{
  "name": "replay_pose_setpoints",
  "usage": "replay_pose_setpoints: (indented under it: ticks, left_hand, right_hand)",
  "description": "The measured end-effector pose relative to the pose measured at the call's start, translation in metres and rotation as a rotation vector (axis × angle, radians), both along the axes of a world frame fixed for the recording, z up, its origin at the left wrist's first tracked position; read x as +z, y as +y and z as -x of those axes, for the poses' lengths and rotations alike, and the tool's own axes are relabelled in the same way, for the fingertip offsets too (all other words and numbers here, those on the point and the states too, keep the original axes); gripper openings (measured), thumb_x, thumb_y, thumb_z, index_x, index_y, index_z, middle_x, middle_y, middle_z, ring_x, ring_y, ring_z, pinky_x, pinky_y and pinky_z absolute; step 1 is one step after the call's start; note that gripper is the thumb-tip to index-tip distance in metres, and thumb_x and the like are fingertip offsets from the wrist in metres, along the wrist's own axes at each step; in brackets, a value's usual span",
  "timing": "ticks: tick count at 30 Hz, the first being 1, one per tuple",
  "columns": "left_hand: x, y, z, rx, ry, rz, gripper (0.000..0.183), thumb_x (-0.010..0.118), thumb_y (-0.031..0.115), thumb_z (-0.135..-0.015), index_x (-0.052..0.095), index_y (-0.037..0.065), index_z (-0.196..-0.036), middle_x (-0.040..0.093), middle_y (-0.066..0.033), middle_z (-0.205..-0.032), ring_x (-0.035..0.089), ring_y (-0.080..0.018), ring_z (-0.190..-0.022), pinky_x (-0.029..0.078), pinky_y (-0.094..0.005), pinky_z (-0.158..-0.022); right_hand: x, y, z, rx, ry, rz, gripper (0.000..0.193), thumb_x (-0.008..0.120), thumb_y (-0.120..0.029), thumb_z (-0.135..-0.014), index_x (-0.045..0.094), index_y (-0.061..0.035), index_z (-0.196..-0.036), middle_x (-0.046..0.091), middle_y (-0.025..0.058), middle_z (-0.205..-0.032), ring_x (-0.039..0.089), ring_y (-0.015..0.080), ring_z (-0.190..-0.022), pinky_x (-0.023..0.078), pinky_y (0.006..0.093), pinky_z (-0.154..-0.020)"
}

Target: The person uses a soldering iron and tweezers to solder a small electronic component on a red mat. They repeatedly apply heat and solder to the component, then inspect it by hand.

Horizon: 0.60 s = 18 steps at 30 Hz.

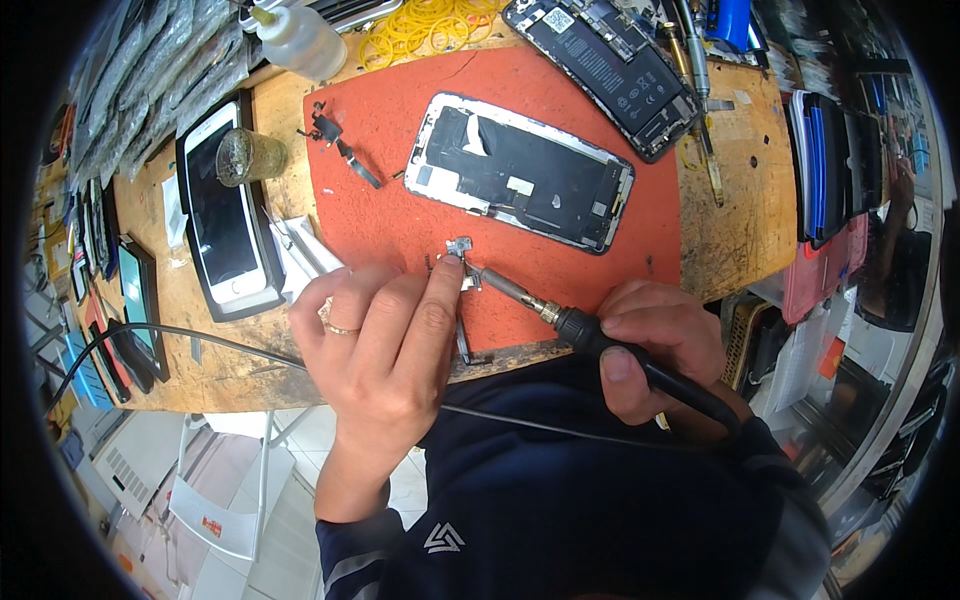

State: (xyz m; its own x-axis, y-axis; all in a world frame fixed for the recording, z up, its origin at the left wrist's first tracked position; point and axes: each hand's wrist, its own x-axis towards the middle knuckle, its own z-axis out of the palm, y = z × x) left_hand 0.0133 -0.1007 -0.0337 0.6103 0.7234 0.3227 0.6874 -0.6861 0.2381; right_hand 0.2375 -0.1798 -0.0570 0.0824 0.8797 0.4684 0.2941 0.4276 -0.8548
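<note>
My right hand (660,350) is wrapped round the black handle of a soldering iron (590,330), its tip pointing left. That tip meets or nearly meets a small silvery phone part (460,246) on the red mat (400,240). With its index fingertip, my left hand (385,345) presses the part down; the other fingers are bent, and the thumb is mostly hidden. A thin dark strip (462,340) runs from beneath the part toward the mat's near edge. Just beyond lies a phone screen assembly (530,180), its black back facing up with a white border.
An opened phone body (610,70) lies at the mat's far right. Loose flex cable (345,155) sits far left. On the left are a white phone (225,210), a small glass cup (250,158) and a plastic bottle (300,42). The iron's cord (200,335) crosses the wooden table's near edge.
</note>
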Motion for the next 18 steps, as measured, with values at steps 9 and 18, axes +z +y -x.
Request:
replay_pose_setpoints:
  ticks: [9, 18]
  left_hand:
    - [0.0000, 0.0003, -0.0004, -0.006, -0.008, -0.004, 0.032, 0.082, 0.003, -0.075, 0.079, 0.006, -0.107, 0.065, -0.0028, -0.089, 0.065, -0.0223, -0.089, 0.044, -0.0409, -0.090]
    - [-0.0048, 0.0019, -0.0001, -0.026, -0.021, -0.060, 0.034, 0.076, 0.011, -0.073, 0.079, 0.004, -0.106, 0.063, -0.0024, -0.085, 0.064, -0.0222, -0.088, 0.045, -0.0398, -0.084]
  right_hand:
    - [0.0003, 0.0011, -0.0006, 0.010, -0.016, 0.000, 0.020, 0.073, -0.004, -0.085, 0.062, 0.0048, -0.099, 0.067, 0.0134, -0.070, 0.066, 0.0222, -0.054, 0.052, 0.0328, -0.049]
    - [0.0022, 0.0012, -0.0010, 0.024, -0.027, 0.017, 0.019, 0.073, -0.004, -0.086, 0.062, 0.0049, -0.100, 0.067, 0.0137, -0.071, 0.067, 0.0226, -0.055, 0.053, 0.0327, -0.050]
